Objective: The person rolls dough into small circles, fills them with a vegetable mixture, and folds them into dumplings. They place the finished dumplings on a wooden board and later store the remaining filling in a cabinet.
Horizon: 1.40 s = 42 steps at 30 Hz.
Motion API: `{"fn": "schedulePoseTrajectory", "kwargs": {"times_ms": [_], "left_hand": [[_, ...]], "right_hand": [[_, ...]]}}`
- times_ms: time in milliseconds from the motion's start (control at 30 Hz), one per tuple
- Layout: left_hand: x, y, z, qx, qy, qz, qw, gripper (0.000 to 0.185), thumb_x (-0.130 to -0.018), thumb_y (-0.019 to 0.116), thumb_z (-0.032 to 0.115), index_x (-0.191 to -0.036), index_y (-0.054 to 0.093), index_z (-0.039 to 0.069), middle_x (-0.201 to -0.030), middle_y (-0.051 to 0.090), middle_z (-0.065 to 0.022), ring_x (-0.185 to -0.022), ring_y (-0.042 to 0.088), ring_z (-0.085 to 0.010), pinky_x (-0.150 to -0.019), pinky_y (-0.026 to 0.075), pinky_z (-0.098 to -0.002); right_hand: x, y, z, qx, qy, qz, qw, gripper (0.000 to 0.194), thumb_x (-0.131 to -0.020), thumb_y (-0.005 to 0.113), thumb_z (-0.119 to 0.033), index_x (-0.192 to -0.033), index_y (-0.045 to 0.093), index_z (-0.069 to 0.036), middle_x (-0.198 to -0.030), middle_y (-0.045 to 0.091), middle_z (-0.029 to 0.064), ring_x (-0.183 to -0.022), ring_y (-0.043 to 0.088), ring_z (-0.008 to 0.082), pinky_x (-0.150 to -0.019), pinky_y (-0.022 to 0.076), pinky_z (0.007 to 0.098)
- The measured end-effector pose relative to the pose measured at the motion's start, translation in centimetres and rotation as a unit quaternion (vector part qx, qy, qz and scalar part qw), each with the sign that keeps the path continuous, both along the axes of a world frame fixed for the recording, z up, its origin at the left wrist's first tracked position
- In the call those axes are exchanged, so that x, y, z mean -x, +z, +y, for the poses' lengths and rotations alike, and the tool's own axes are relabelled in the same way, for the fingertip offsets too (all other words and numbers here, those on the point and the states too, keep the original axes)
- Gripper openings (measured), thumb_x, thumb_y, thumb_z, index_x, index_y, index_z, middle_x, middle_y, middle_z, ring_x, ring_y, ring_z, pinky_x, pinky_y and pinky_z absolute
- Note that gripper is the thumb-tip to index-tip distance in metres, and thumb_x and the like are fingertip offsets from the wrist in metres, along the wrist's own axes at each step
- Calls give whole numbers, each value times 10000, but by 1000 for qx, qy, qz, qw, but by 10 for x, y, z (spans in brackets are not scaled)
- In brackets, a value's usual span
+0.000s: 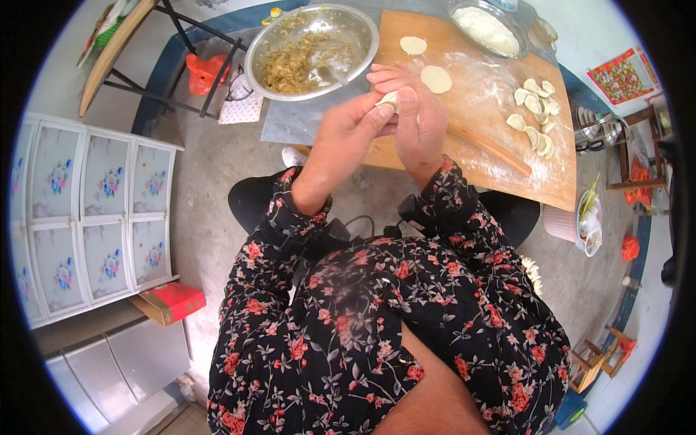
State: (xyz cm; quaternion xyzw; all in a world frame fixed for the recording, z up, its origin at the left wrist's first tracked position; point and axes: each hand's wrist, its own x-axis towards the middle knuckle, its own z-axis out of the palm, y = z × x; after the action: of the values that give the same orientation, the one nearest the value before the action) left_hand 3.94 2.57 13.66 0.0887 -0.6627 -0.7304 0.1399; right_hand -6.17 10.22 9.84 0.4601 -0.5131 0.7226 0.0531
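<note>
My left hand (350, 136) and my right hand (418, 119) meet over the near left edge of a wooden board (489, 103). Between my thumbs and fingers they pinch a dumpling (389, 101), mostly hidden by the fingers. Two flat round wrappers, one (436, 79) just beyond my right hand and another (413, 45) farther back, lie on the board. A wooden rolling pin (497, 149) rests right of my right hand. Folded dumplings (535, 100) lie in a group at the board's right. A steel bowl of filling (254, 76) stands at the back left, with a utensil in it.
A metal basin (523, 46) of flour stands at the board's back right, beside a cup (542, 33). A small yellow-capped item (273, 16) lies behind the filling bowl. Floured patches cover parts of the board. A tub (560, 223) stands on the floor at the right.
</note>
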Motion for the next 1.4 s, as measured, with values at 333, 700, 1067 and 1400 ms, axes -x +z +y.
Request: {"fn": "schedulePoseTrajectory", "kwargs": {"times_ms": [333, 700, 1067, 1400], "left_hand": [[0, -2, 5, -117, 62, 10, 991, 277, -904, 523, 87, -1148, 557, -38, -1030, 625, -70, -908, 596, -125, -828, 475, -264], [3, -2, 14, -153, 68, 2, 986, 290, -884, 547, 50, -1160, 541, -41, -1065, 613, -70, -921, 592, -121, -830, 474, -259], [6, -4, 14, -195, 84, -3, 977, 273, -906, 529, 95, -1128, 555, -62, -1060, 609, -85, -957, 588, -134, -857, 481, -262], [0, -8, 0, -48, 54, -14, 997, 271, -881, 534, 62, -1128, 559, -45, -1068, 607, -64, -974, 582, -127, -855, 471, -255]], "right_hand": [[-5, 11, 8, -74, 35, -34, 996, 528, -841, 544, -202, -1296, 388, 17, -1263, 464, 214, -1187, 438, 324, -1012, 318, 358], [16, -4, 8, -95, -65, 213, 970, 463, -871, 461, -133, -1293, 389, 43, -1307, 446, 187, -1242, 389, 356, -1044, 277, 386], [7, -5, 8, -113, -46, 120, 985, 476, -881, 466, -165, -1303, 385, 40, -1319, 435, 202, -1270, 353, 358, -1067, 243, 398], [1, 3, 18, -139, 37, 21, 989, 314, -852, 535, -117, -1147, 572, -16, -1195, 565, 131, -1211, 449, 305, -983, 376, 356]]}}
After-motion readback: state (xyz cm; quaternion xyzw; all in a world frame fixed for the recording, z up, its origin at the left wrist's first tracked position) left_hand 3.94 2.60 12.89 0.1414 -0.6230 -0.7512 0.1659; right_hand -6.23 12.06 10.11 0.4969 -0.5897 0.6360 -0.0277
